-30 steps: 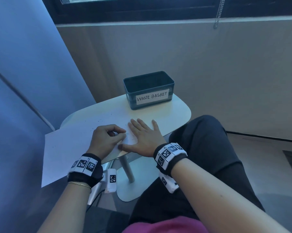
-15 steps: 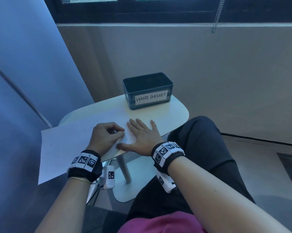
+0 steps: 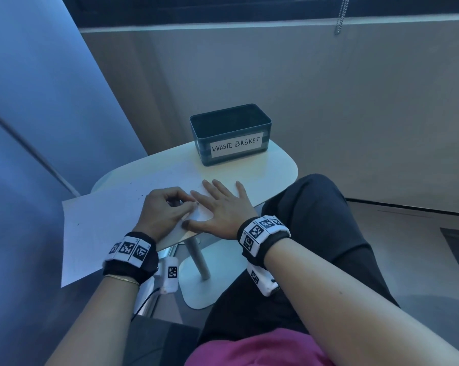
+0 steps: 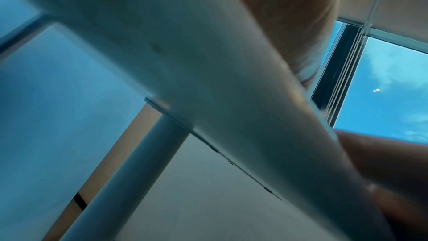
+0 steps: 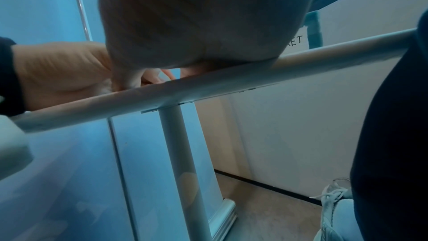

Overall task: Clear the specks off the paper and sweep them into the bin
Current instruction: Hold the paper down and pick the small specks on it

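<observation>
A white paper (image 3: 104, 220) lies on the small white table (image 3: 276, 167) and overhangs its left edge. Dark specks (image 3: 141, 196) are scattered over the sheet. The dark bin (image 3: 231, 133), labelled WASTE BASKET, stands at the table's far end. My right hand (image 3: 212, 204) presses flat on the paper's right part with its fingers spread. Just left of it, my left hand (image 3: 190, 204) is curled, thumb and forefinger tips together on the paper. Whether they hold anything is hidden. In the right wrist view my right palm (image 5: 208, 25) rests on the table edge (image 5: 231, 78).
My right knee (image 3: 315, 207) in dark trousers sits close to the table's right edge. The table post (image 3: 196, 257) and base stand below the hands. A blue panel (image 3: 38, 101) rises on the left, a beige wall (image 3: 355, 101) behind the bin.
Both hands stay nearly where they were. My left fingertips have drawn slightly closer to my right forefinger.
</observation>
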